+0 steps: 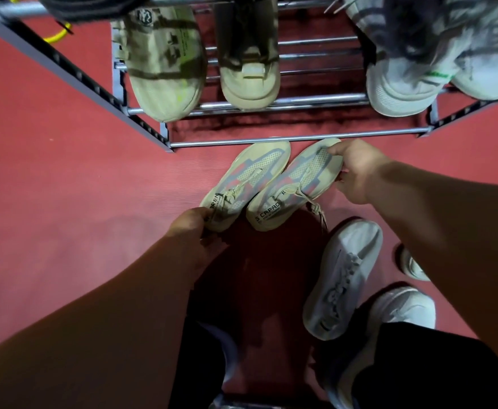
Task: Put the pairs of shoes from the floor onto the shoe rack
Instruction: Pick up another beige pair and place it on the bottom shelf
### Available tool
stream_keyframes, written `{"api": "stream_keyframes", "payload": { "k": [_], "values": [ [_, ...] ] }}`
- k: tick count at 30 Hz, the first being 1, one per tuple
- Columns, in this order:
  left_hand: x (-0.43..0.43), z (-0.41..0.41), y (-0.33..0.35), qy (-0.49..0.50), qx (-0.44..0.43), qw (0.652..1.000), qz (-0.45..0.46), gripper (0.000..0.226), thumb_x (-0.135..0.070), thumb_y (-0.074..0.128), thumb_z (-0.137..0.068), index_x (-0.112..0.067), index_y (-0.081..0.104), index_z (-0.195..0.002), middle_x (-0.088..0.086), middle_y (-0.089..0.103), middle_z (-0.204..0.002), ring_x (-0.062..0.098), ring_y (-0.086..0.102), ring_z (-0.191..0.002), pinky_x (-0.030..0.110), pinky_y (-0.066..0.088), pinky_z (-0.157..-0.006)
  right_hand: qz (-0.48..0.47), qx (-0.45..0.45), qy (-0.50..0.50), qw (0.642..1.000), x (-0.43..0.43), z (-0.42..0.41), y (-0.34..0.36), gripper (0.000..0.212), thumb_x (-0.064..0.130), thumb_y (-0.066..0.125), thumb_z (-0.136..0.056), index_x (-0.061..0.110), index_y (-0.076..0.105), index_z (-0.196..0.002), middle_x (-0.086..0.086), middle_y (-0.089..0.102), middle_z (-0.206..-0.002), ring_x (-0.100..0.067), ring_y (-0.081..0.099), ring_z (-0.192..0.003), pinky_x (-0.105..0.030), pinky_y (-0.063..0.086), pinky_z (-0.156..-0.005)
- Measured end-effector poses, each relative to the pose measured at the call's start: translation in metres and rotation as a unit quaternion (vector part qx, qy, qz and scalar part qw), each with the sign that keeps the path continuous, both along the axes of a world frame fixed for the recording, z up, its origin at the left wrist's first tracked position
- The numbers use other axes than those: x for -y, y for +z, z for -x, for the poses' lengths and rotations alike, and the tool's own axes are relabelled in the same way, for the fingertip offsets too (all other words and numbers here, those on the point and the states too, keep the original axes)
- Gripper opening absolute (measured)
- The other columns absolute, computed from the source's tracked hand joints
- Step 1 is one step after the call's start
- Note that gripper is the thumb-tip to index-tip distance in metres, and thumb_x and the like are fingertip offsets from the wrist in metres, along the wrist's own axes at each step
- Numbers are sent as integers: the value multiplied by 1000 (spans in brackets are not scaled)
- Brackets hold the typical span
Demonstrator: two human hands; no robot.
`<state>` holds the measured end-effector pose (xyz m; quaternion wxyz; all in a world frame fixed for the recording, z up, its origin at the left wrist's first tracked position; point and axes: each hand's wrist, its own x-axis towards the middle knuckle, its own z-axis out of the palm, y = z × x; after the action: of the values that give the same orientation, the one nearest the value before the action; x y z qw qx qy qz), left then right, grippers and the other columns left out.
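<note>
The beige pair of sneakers [268, 184] is being handled bang in the middle of the view. The two shoes are lying side by side, on or barely off the red floor [64, 187], with their toes just short of the shoe rack's bottom rail [271, 139] at 12 o'clock. The heel of one shoe is being pinched by the left hand [191, 228] from 7 o'clock. The toe end of the other is being gripped by the right hand [357, 175] from 2 o'clock, thumb on top.

Mesh uppers and foamy-looking soles, so they're probably light and a bit squashy, nothing fragile. Heel and sole rim look like the firmest spots to be grabbed. The loose laces could be snagged on a rail.

Tongue print is only partly being shown, something like "CAPA" on one and the rest unreadable.

A white sneaker [342, 278] is lying at 4 o'clock. Tan shoes [165, 69] and grey shoes [404, 78] are being stored on the rack.
</note>
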<state>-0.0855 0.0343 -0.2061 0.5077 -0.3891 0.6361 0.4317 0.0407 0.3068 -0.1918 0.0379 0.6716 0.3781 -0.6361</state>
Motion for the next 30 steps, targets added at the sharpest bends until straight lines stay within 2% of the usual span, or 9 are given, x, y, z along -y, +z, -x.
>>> {"api": "stream_keyframes", "payload": {
  "k": [4,6,8,11,16,20,24,26,30],
  "values": [
    [2,-3,-3,-63,3,998,4,20,-28,72,-87,-18,69,-103,7,68,-93,20,61,-80,39,60,-74,-16,3,4,1000,2,-3,-2,12,25,70,-86,16,72,-93,-1,77,-75,-17,73,-57,-25,57,-54],
    [-1,-6,1,-105,-10,994,4,17,-29,77,-83,-20,72,-97,5,68,-91,19,58,-74,40,59,-82,-49,29,36,998,6,-3,-1,15,29,73,-86,17,70,-96,-3,77,-85,-20,74,-70,-32,61,-63],
    [-5,-8,12,-160,-31,987,0,10,-29,78,-83,-23,75,-91,5,70,-87,21,61,-71,38,58,-78,-85,63,98,989,10,-3,6,20,29,74,-88,14,69,-101,-10,76,-100,-28,75,-88,-44,63,-84],
    [-8,-13,35,-254,-55,965,-38,14,-37,75,-83,-27,75,-92,0,69,-75,21,62,-75,31,49,-69,-110,88,213,967,18,-8,29,22,27,71,-91,7,69,-99,-15,75,-105,-34,74,-96,-52,60,-92],
    [-10,-33,80,-288,-64,954,-57,30,-49,67,-85,-19,64,-86,3,57,-66,16,52,-48,28,48,-59,-94,81,328,936,50,-35,82,22,17,64,-94,0,67,-108,-19,74,-101,-37,75,-90,-45,63,-76],
    [10,-51,120,-262,-70,962,-19,35,-50,66,-88,-15,65,-86,4,53,-62,20,57,-55,30,53,-61,-44,68,456,886,82,-58,123,21,11,68,-81,-2,69,-97,-19,70,-86,-35,73,-77,-49,62,-75],
    [34,-57,148,-224,-69,972,-21,28,-43,69,-87,-16,66,-83,4,61,-65,20,59,-68,31,56,-69,-63,83,532,840,112,-74,140,20,22,66,-71,4,66,-79,-11,66,-57,-25,63,-47,-30,53,-48],
    [45,-60,157,-207,-69,975,-35,23,-39,67,-88,-16,65,-82,3,60,-61,18,54,-61,28,56,-65,-75,83,525,844,124,-80,140,24,27,68,-72,6,63,-82,-10,66,-58,-21,62,-42,-28,52,-45],
    [66,-57,156,-180,-51,982,-37,18,-34,63,-87,-17,60,-80,2,53,-60,15,44,-46,30,53,-69,-71,81,473,874,132,-81,135,33,39,70,-75,9,64,-90,-10,72,-73,-20,70,-54,-28,55,-50]
  ]
}}
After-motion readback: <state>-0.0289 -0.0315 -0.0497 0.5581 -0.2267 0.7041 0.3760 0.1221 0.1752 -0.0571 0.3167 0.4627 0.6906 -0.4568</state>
